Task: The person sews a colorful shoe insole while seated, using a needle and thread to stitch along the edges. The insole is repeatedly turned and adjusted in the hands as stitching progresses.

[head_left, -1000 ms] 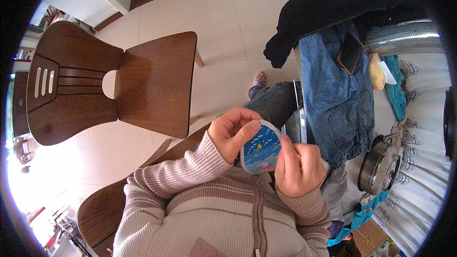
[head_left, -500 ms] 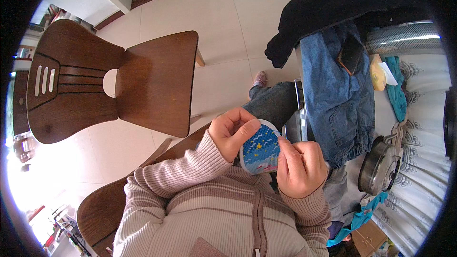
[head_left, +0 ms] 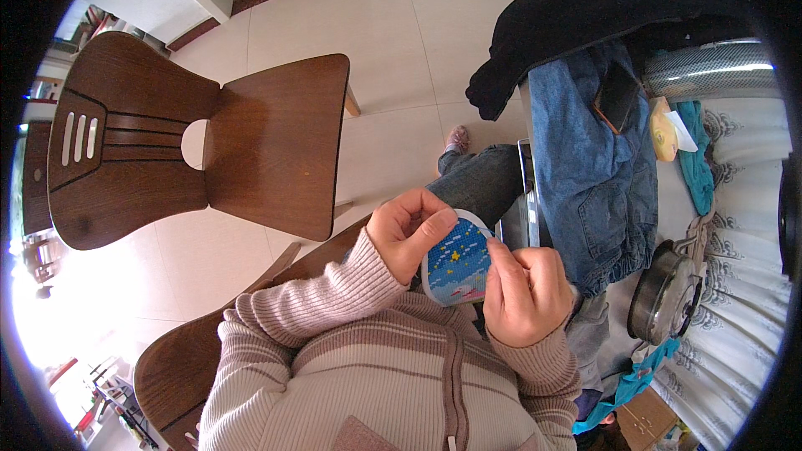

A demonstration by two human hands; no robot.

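Observation:
A rounded cross-stitch piece [head_left: 455,266] with a white edge is held up in front of my body. Its stitched face shows blue with yellow stars, white dashes and a little pink near the bottom. My left hand [head_left: 408,232] grips its upper left edge, thumb on the face and the other fingers curled behind. At its right edge, my right hand [head_left: 526,290] is closed with thumb and forefinger pinched together. A needle or thread between those fingertips is too small to make out.
Blue jeans [head_left: 585,175] and a black garment [head_left: 576,33] drape over the surface at right, with a dark phone-like object [head_left: 616,98] on the jeans. Nearby stands a lidded pot [head_left: 664,292] beside a patterned white curtain [head_left: 743,250]. A brown wooden chair [head_left: 280,146] stands at left.

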